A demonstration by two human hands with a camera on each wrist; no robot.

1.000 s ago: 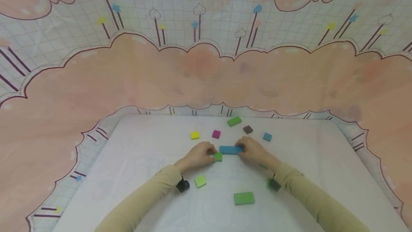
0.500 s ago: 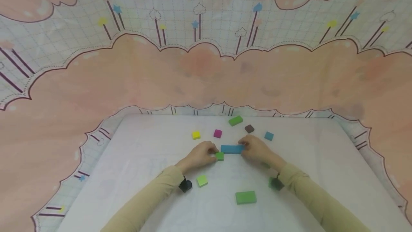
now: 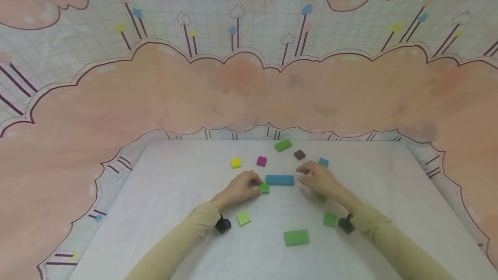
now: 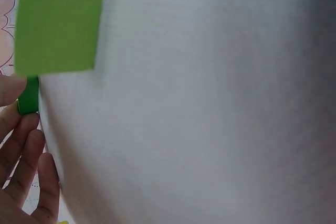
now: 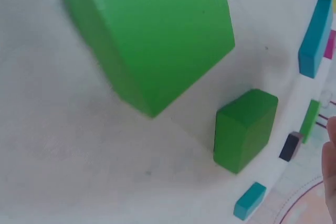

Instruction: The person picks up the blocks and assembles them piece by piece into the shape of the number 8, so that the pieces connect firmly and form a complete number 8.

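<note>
My left hand point(image 3: 240, 187) pinches a small green block point(image 3: 264, 189) between thumb and fingers; the left wrist view shows that green block point(image 4: 30, 97) at the thumb tip. A long blue block point(image 3: 279, 180) lies just behind and to the right of it, near the table's middle. To the right of the blue block's end is my right hand point(image 3: 319, 179), fingers loosely bent with nothing between them. In the right wrist view the long blue block point(image 5: 316, 38) lies apart from the fingertips point(image 5: 329, 169).
Yellow point(image 3: 235, 163), magenta point(image 3: 262, 161), brown point(image 3: 299, 154), small blue point(image 3: 324, 162) and green point(image 3: 283, 145) blocks lie farther back. Nearer are a light green block point(image 3: 244, 217), a green rectangular block point(image 3: 296, 237) and a green block point(image 3: 330, 220). Another green block point(image 3: 321, 197) lies partly under the right hand.
My right hand has let go of the long blue block and moved away to the right, uncovering its end. The left hand stays on the small green block.
</note>
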